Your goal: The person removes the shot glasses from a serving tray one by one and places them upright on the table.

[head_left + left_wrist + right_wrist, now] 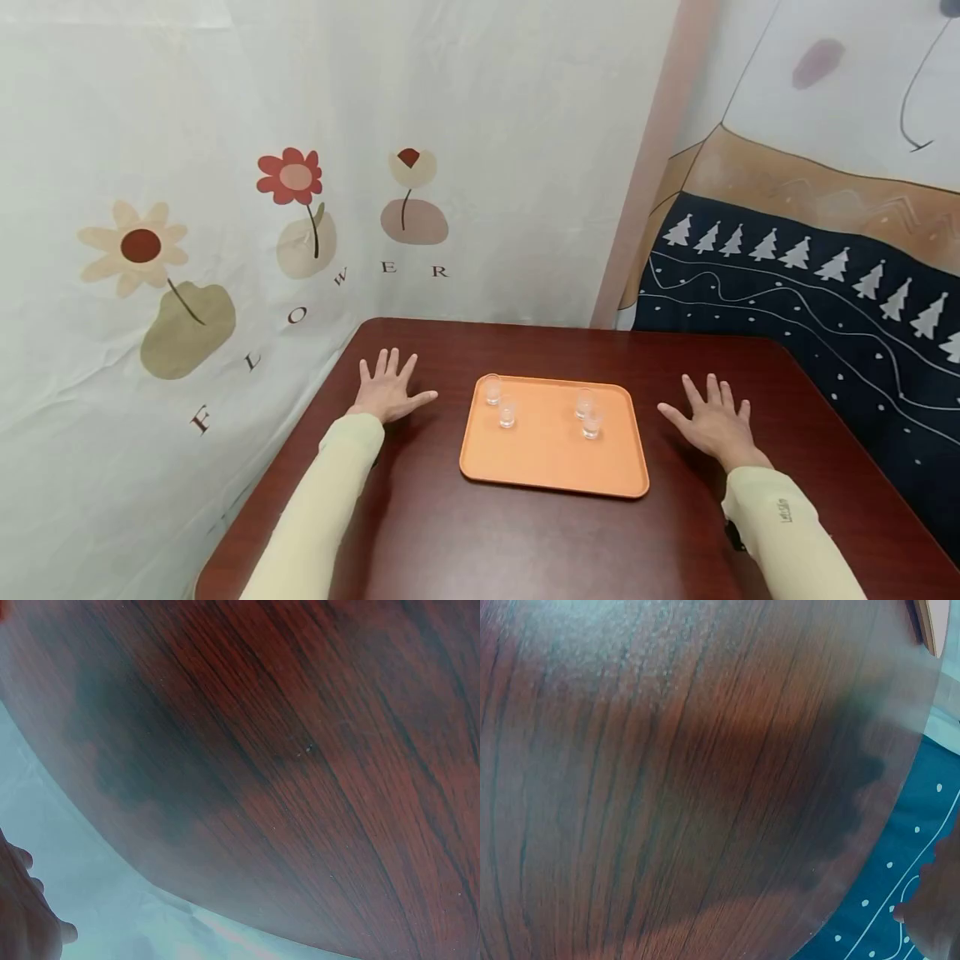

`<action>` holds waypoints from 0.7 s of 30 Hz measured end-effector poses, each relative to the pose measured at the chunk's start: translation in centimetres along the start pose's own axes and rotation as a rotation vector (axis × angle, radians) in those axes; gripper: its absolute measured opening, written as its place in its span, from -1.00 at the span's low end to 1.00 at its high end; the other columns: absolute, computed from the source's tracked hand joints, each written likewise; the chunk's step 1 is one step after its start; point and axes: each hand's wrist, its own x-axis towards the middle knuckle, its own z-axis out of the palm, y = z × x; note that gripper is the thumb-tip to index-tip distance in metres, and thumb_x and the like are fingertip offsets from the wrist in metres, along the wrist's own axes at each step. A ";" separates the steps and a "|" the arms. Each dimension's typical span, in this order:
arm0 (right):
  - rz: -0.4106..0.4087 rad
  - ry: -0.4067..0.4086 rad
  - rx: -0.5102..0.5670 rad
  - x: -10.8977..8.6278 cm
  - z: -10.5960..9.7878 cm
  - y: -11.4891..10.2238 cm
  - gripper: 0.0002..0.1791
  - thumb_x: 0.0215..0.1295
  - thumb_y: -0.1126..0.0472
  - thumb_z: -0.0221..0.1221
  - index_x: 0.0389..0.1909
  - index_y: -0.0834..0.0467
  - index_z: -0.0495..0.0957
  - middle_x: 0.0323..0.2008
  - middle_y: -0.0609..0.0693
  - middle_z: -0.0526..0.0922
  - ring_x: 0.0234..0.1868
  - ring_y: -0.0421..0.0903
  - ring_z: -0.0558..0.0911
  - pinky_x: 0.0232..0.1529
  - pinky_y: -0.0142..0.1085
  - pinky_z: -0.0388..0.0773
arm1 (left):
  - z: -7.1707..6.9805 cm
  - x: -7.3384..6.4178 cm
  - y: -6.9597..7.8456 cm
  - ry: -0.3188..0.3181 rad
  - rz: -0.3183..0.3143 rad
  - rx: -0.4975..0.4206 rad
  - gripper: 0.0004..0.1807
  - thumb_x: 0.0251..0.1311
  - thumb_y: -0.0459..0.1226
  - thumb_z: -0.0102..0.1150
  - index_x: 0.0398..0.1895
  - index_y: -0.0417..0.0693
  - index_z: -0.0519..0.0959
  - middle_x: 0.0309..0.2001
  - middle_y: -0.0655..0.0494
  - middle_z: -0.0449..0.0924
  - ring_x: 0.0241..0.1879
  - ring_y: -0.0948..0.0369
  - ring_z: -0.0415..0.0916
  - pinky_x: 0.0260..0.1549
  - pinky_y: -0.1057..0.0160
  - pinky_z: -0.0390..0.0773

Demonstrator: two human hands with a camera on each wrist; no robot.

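Observation:
In the head view my left hand [386,392] is spread over the table left of an orange tray [547,467], with its fingers straight and nothing in it. To the tray's right, my right hand [717,423] is spread the same way, also holding nothing. Several small clear glasses stand upright on the tray. Two are toward its left, a back glass [492,391] and a front glass [507,414]. Toward the right, another glass [583,404] stands just behind a fourth-corner glass [592,424], which overlaps it. Each wrist view catches only part of its hand at a lower corner.
The dark red wood-grain table [450,542] has rounded corners. Behind it hangs a pale curtain [510,167] printed with flowers and letters. A dark blue patterned cloth [847,350] with white trees hangs along the right side.

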 end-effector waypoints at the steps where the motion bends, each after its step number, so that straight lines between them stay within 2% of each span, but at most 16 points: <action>1: -0.004 0.000 0.002 0.0 0.0 0.0 0.11 0.31 -0.52 -0.18 0.55 0.25 -0.11 0.43 0.58 -0.30 0.43 0.53 -0.32 0.25 0.46 -0.46 | 0.0 0.1 0.0 0.003 0.002 -0.001 0.07 0.21 0.42 -0.09 0.58 -0.07 0.01 0.53 -0.37 -0.18 0.51 -0.27 -0.30 0.31 -0.41 -0.33; 9: -0.016 -0.003 -0.007 0.8 0.5 -0.3 0.11 0.31 -0.53 -0.18 0.55 0.24 -0.09 0.45 0.55 -0.26 0.44 0.51 -0.25 0.29 0.44 -0.40 | 0.7 1.1 -0.1 0.000 0.017 0.006 0.12 0.17 0.49 -0.18 0.59 -0.05 -0.04 0.54 -0.33 -0.19 0.52 -0.22 -0.33 0.33 -0.38 -0.40; 16: -0.029 -0.014 -0.010 1.0 0.9 -0.7 0.11 0.31 -0.52 -0.14 0.54 0.26 -0.06 0.45 0.54 -0.22 0.44 0.51 -0.19 0.31 0.41 -0.32 | 0.5 1.5 0.4 0.001 0.024 -0.001 0.09 0.20 0.44 -0.11 0.59 -0.06 -0.02 0.54 -0.34 -0.18 0.52 -0.22 -0.32 0.33 -0.38 -0.38; 21: -0.034 -0.022 -0.008 1.1 1.2 -1.2 0.05 0.34 -0.43 -0.04 0.54 0.27 -0.03 0.45 0.54 -0.18 0.43 0.51 -0.14 0.33 0.40 -0.27 | 0.6 1.7 0.8 0.019 0.038 0.010 0.08 0.21 0.43 -0.11 0.59 -0.05 -0.02 0.53 -0.32 -0.14 0.52 -0.21 -0.27 0.34 -0.38 -0.33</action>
